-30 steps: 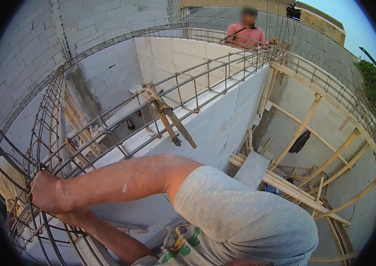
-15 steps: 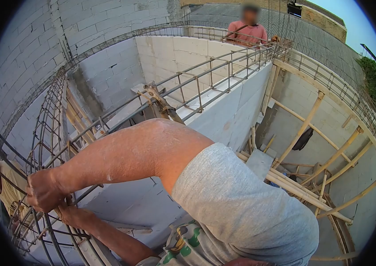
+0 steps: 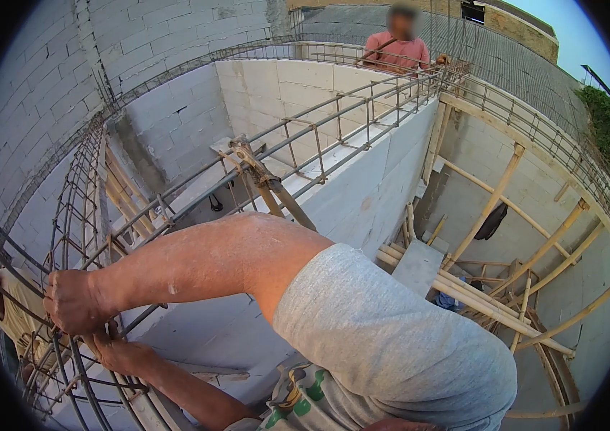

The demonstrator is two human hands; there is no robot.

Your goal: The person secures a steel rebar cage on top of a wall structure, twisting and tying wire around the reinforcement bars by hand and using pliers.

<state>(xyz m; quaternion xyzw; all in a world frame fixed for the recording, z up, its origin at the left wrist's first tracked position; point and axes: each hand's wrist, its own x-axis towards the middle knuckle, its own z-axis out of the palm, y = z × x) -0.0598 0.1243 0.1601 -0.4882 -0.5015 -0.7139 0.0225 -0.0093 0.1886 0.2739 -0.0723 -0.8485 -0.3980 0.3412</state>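
Note:
A rebar cage point(image 3: 83, 215) of long steel bars and bent ties runs along the left wall top. My right hand point(image 3: 75, 302) is closed in a fist at a junction of its bars, the arm stretched across the view. Just below and to the right, my left hand point(image 3: 121, 353) has its fingers curled around the cage's bars, thumb upward. The two hands nearly touch. Any small piece between the fingers is hidden. Several loose bar ends point(image 3: 85, 381) curve down beneath my hands.
A second rebar cage point(image 3: 319, 154) tops the block wall point(image 3: 369, 187) ahead, with brown poles point(image 3: 276, 190) against it. A person in a pink shirt point(image 3: 398, 54) stands at the far corner; another point(image 3: 17, 309) is at left. Bamboo poles point(image 3: 495, 316) cross the deep room at right.
The view has shifted slightly, and my right elbow sits a little lower. My left thumb shows higher up. Both hands stay at the same spot on the cage.

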